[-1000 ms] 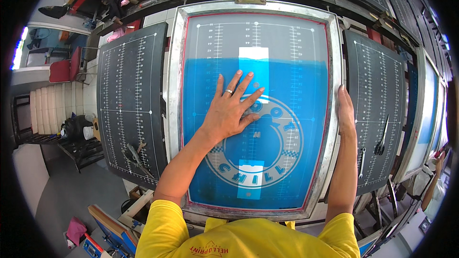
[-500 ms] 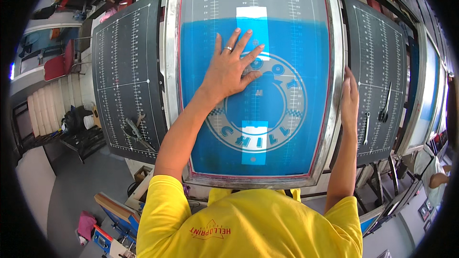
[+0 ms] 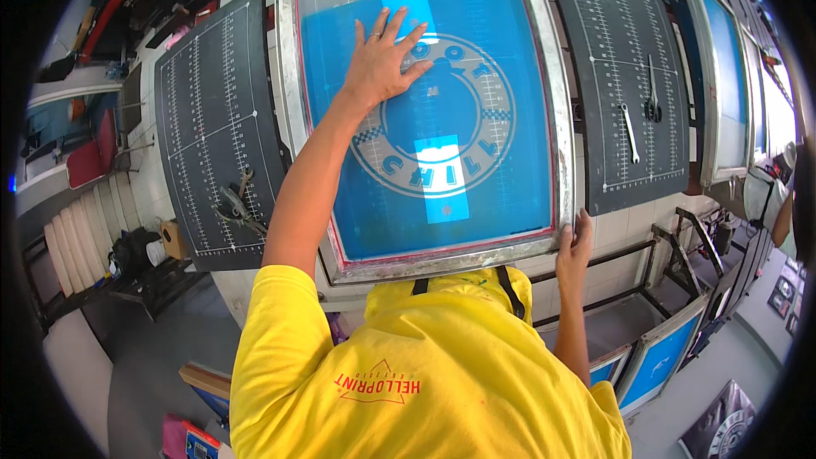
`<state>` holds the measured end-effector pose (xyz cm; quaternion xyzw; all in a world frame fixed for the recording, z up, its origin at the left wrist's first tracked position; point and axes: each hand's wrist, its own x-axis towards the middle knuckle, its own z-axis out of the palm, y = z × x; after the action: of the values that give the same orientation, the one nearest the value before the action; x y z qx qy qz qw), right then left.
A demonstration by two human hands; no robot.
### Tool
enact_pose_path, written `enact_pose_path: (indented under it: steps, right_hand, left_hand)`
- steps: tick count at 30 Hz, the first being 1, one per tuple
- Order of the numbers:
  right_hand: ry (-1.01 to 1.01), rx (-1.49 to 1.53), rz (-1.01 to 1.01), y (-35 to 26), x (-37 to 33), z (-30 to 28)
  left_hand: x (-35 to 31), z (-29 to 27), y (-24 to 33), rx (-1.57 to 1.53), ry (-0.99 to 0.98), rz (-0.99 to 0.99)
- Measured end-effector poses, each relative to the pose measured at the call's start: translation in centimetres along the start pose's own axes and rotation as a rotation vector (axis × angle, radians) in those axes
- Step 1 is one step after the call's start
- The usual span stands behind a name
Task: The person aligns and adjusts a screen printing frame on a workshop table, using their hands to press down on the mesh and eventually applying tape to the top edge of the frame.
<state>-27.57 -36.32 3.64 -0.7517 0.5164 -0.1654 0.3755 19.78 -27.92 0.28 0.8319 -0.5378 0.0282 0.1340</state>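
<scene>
- Head view: the metal frame (image 3: 450,264) lies centrally before the person, between the left board (image 3: 191,102) and the right board (image 3: 608,110); its far end runs out of sight.
- The left hand (image 3: 378,64) rests palm-down toward the far left of the blue mesh (image 3: 340,178), unclenched, fingers fanned, grasping nothing.
- The right hand (image 3: 575,246) is at the frame's near right corner, thumb against the metal; I cannot tell whether the fingers hook underneath and grip.
- Two pale strips, a far one (image 3: 408,10) and a near one (image 3: 444,195), show through the mesh around the ring design (image 3: 499,132).
- If palm and corner hand push unevenly, the frame could twist, and the strips could fall out of line with the design.
- Hard pressure from the fingertips could stretch or mark the mesh.
- A sideways swing could knock a neighbouring board, since both are just beside the frame; that jolt might shift the spanner (image 3: 629,133), scissors (image 3: 652,102) or clamp-like tool (image 3: 238,210).
</scene>
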Motion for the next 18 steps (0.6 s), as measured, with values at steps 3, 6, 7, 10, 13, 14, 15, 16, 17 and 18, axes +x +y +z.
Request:
enact_pose_path:
  steps: [3,6,7,10,13,14,15,16,17,18]
  right_hand:
    - [0.016,0.590,0.418,0.7,-3.6,0.5]
    - [0.003,1.021,0.678,-0.2,-5.5,1.3]
    - [-0.037,1.081,0.702,-0.7,-5.9,1.6]
    - [-0.159,1.202,0.770,-1.5,-6.9,2.6]
    - [-0.154,1.223,0.778,-3.2,-7.4,3.9]
    - [-0.140,1.211,0.762,-3.0,-7.5,4.2]
    - [-0.127,1.198,0.746,-2.6,-7.5,4.7]
    - [-0.114,1.186,0.729,-2.3,-7.5,5.0]
    - [-0.108,1.199,0.718,-2.4,-7.6,5.2]
    - [-0.102,1.213,0.706,-2.4,-7.6,5.3]
  left_hand:
    - [0.0,0.1,-0.1,0.026,-0.016,-0.001]
    - [-0.1,0.2,-0.1,0.047,-0.033,-0.003]
    - [-0.2,0.2,-0.1,0.059,-0.036,-0.004]
    - [-0.1,0.3,-0.1,0.080,-0.036,-0.005]
    - [-0.1,0.4,-0.1,0.098,-0.035,-0.003]
    - [-0.1,0.4,0.0,0.109,-0.044,-0.006]
    - [-0.2,0.4,0.0,0.120,-0.053,-0.009]
    - [-0.2,0.3,0.1,0.111,-0.042,-0.006]
    - [-0.2,0.4,0.0,0.103,-0.032,-0.005]
    - [-0.3,0.4,0.0,0.094,-0.022,-0.004]
